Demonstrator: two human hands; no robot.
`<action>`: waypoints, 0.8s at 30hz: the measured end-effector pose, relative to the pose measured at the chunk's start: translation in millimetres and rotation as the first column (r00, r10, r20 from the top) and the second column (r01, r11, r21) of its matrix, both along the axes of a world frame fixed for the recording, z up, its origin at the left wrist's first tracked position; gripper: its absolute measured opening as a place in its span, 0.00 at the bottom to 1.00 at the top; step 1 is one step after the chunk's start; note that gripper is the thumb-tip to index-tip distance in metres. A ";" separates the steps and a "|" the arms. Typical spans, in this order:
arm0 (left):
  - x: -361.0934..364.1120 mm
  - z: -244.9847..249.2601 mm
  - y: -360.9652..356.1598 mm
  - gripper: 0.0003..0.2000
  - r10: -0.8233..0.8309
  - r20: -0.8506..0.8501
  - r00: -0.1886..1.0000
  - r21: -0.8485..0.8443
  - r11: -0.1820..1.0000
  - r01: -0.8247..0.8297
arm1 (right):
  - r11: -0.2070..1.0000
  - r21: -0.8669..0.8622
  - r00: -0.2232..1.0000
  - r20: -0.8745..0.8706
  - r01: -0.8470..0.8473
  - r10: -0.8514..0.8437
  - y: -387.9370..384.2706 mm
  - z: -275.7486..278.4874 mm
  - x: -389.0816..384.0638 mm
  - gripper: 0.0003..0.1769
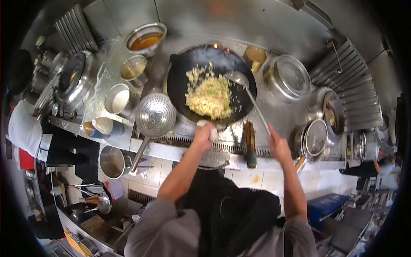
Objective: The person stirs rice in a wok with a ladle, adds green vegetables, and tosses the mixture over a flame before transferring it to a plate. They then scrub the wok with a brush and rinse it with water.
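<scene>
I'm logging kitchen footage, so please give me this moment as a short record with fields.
left hand: grips a white cloth at the near rim of the wok
right hand: holds the ladle by its handle
ladle bowl: over the wok, right of the food
food: pale, loose pile with green bits
strainer: left of the wok
brush: between the hands

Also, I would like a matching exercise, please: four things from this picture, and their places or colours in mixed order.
1. Ladle
2. Perforated strainer
3. Food
4. Brush

A. Heaped in the wok
B. Brown bristles, dark green grip
C. Held by the right hand
D. Left of the wok

Pairs: 1-C, 2-D, 3-A, 4-B
</scene>
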State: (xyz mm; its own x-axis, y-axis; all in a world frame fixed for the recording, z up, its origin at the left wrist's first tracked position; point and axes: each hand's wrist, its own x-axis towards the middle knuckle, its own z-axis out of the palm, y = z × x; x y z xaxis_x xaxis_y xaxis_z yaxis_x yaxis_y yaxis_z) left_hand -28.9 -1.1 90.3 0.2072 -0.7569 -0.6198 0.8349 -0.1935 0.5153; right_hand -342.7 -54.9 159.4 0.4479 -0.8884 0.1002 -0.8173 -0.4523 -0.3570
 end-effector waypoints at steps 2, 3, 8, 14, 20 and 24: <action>-0.3 -6.8 17.9 0.02 -0.030 -0.065 0.997 -0.017 0.999 0.029 | 0.947 0.320 0.992 0.111 0.029 -0.068 24.2 24.9 14.3 0.27; 0.3 -25.5 20.0 0.05 -0.063 0.008 0.998 -0.033 0.997 0.064 | 0.880 0.472 0.961 0.263 -0.055 -0.081 28.7 48.3 14.2 0.26; -39.3 108.7 109.5 0.11 0.032 -0.044 0.999 0.055 0.998 -0.030 | 0.668 0.606 0.862 0.059 -0.431 0.503 12.8 159.3 -50.7 0.26; -53.0 -12.7 100.2 0.04 0.017 0.185 0.983 -0.016 1.000 -0.014 | 0.836 0.478 0.953 0.008 -0.268 0.301 11.3 48.4 14.0 0.24; -67.4 99.7 145.2 0.03 -0.008 0.160 0.987 0.194 0.981 -0.024 | 0.625 0.713 0.912 0.049 -0.318 0.408 24.5 144.4 -25.0 0.25; -41.8 45.4 73.2 0.05 0.033 0.233 0.972 0.096 0.994 -0.056 | 0.781 0.573 0.935 -0.066 -0.251 0.348 -2.9 99.4 21.4 0.26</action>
